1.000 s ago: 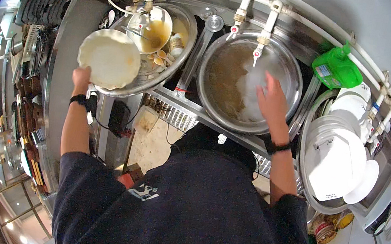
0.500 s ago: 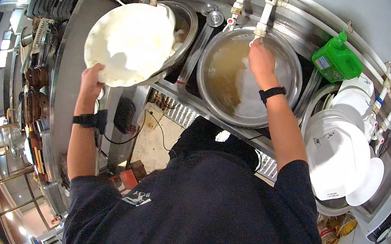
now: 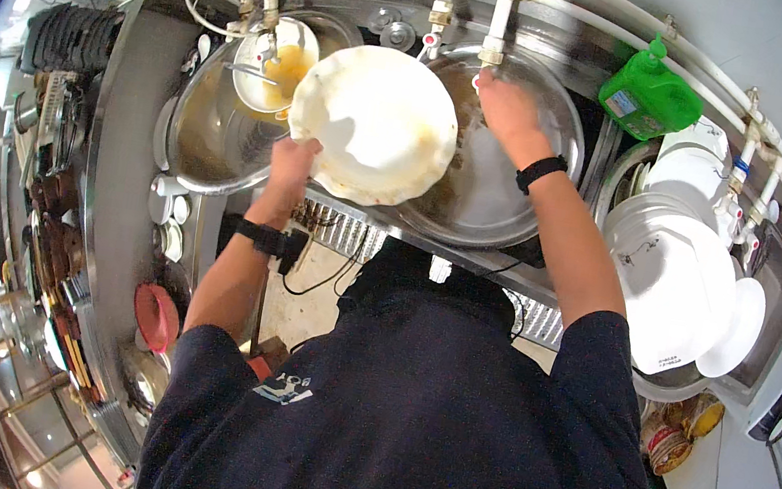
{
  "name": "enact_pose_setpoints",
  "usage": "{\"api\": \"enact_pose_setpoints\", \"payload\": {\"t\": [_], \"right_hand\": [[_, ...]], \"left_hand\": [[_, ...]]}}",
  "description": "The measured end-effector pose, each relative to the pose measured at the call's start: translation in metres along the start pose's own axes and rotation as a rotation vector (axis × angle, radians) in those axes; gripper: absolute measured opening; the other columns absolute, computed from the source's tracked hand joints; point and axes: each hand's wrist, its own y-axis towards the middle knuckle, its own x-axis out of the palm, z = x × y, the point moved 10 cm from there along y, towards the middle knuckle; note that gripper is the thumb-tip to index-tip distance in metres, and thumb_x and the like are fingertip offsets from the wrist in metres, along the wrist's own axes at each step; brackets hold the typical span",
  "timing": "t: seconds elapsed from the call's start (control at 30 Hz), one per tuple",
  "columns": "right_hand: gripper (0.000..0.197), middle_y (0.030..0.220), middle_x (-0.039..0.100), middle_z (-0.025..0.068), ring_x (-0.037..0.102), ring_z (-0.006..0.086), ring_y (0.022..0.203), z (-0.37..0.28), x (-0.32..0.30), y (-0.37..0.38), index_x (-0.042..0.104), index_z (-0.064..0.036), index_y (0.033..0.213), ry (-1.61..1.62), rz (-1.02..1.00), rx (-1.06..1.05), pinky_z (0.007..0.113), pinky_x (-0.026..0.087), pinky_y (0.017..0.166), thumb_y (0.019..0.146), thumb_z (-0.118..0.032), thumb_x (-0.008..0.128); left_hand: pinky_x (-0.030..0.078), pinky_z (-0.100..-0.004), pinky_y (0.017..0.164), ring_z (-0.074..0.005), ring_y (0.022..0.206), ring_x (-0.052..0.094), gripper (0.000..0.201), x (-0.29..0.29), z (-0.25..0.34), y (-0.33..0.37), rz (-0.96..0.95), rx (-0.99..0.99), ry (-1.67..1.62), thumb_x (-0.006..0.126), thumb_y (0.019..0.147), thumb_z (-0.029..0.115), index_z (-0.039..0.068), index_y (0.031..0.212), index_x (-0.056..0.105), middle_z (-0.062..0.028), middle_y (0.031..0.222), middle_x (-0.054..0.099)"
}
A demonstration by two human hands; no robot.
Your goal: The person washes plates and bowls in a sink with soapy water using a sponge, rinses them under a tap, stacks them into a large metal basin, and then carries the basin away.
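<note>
My left hand [image 3: 292, 167] grips the rim of a large white dish with a wavy edge [image 3: 373, 126], which has yellowish stains inside. The dish is over the gap between two round metal basins and covers the left part of the middle basin [image 3: 503, 238]. Brownish water and pale suds show in that basin. My right hand [image 3: 509, 116] is closed on the small red-and-white handle of a tap [image 3: 494, 42] above it. In the left basin [image 3: 218, 186] a white bowl [image 3: 271, 97] with yellow food scraps and a utensil is partly behind the dish.
A green pump bottle [image 3: 651, 96] stands behind the basins on the right. Stacked white plates [image 3: 666, 296] fill a basin at the right. White pipes [image 3: 586, 19] with several taps run along the back wall. Small white dishes [image 3: 175, 238] and a red basket [image 3: 157, 317] are at lower left.
My left hand has carried the dish rightward from the left basin to the middle one, uncovering the bowl of scraps. My right hand stays at the tap handle. The whole view has shifted slightly.
</note>
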Motion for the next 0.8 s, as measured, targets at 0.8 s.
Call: {"api": "enact_pose_setpoints", "payload": {"t": [0.8], "right_hand": [[0.054, 0.134, 0.053, 0.0183, 0.047, 0.0371, 0.125, 0.148, -0.156, -0.084, 0.051, -0.0062, 0.133, -0.370, 0.597, 0.439, 0.049, 0.039, 0.103, 0.083, -0.021, 0.064]], "left_hand": [[0.045, -0.0457, 0.070, -0.0264, 0.080, 0.061, 0.051, 0.241, -0.219, 0.048, -0.366, -0.409, -0.124, 0.066, 0.090, 0.031, -0.003, 0.127, 0.053, -0.0144, 0.104, 0.065]]}}
